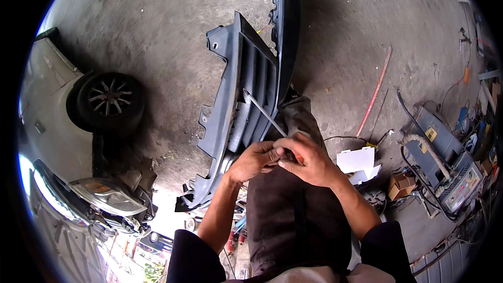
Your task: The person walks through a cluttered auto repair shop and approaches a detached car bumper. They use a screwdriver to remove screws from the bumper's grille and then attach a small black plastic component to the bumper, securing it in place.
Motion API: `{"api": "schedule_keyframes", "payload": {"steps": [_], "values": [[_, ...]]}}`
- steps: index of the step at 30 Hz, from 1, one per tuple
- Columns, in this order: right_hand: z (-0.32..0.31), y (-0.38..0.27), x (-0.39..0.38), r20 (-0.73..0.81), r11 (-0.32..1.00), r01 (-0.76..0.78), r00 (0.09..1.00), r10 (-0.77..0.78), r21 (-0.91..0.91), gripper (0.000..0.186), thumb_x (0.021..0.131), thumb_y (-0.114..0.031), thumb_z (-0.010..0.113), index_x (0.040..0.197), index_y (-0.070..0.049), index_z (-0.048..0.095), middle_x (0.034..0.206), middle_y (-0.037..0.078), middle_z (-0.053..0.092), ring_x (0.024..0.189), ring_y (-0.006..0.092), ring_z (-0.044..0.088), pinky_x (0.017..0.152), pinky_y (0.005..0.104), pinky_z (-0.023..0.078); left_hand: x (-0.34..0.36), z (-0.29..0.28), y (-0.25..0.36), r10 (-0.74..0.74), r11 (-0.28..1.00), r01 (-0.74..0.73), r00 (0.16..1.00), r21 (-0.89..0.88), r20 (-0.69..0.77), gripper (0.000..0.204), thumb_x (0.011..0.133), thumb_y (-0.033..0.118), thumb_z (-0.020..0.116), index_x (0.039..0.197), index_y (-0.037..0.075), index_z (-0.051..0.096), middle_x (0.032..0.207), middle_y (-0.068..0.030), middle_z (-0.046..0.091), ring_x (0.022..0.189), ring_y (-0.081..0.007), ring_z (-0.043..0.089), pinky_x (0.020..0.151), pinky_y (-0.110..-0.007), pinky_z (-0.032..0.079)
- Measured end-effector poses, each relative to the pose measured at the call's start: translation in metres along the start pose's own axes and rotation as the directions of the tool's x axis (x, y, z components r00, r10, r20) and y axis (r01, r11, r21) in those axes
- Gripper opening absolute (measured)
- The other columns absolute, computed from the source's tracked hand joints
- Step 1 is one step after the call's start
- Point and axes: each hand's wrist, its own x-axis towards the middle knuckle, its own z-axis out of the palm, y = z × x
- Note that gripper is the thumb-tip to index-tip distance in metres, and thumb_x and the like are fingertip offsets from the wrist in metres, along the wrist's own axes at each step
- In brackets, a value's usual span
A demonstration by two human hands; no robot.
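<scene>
My left hand (255,162) and my right hand (308,161) meet above my lap, fingers bent and fingertips touching. Whatever small thing may lie between the fingertips is hidden. A thin metal rod (266,114) slants out from my right hand, which is closed around its near end; any handle is covered by the fingers. The rod's far tip lies over the slats of a dark grey plastic car bumper part (217,110). This part, with a grille insert (257,73) and mounting tabs, stands just beyond and left of my hands. A curved black piece (289,36) runs along its right side.
At left is a light-coloured car with a wheel (111,97) and a headlight (110,196). A red rod (375,91) lies on the concrete floor at right. Nearer are an open white box (357,161), a cardboard box (402,186) and a grey machine (461,181) with cables.
</scene>
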Motion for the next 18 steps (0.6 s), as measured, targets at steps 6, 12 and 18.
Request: {"api": "schedule_keyframes", "payload": {"steps": [6,12,18], "values": [[0.001,-0.011,-0.045,0.012,0.992,0.029,0.999,-0.031,0.125,0.043,0.099,-0.007,0.051,0.141,-0.004,0.043,0.090,0.004,0.052,0.061,0.0086,0.049,0.058,0.0241,0.044,0.015,-0.006,0.016,0.424,0.701,-0.512,0.859,-0.497,-0.287,0.035,0.102,0.035,0.046,0.101,0.003,0.059,0.070,0.0022,0.042,0.056,-0.0087,0.035,0.054,-0.023,0.031],[0.017,-0.018,-0.062,0.061,0.975,-0.025,0.998,0.012,0.220,0.046,0.100,-0.009,0.049,0.145,-0.006,0.038,0.085,0.003,0.050,0.060,0.0085,0.048,0.057,0.0238,0.044,0.022,0.015,0.029,0.519,0.604,-0.522,0.831,-0.602,-0.201,0.035,0.101,0.038,0.047,0.096,0.007,0.063,0.072,0.0032,0.041,0.059,-0.0086,0.034,0.060,-0.025,0.032],[0.011,-0.023,-0.070,0.127,0.920,-0.169,0.983,0.132,0.354,0.047,0.100,-0.008,0.049,0.146,-0.008,0.039,0.088,0.007,0.055,0.065,0.0127,0.054,0.061,0.0265,0.046,0.026,0.024,0.029,0.544,0.646,-0.535,0.823,-0.545,-0.164,0.036,0.101,0.039,0.046,0.091,0.008,0.063,0.071,0.0039,0.037,0.059,-0.0085,0.032,0.061,-0.025,0.032]]}}
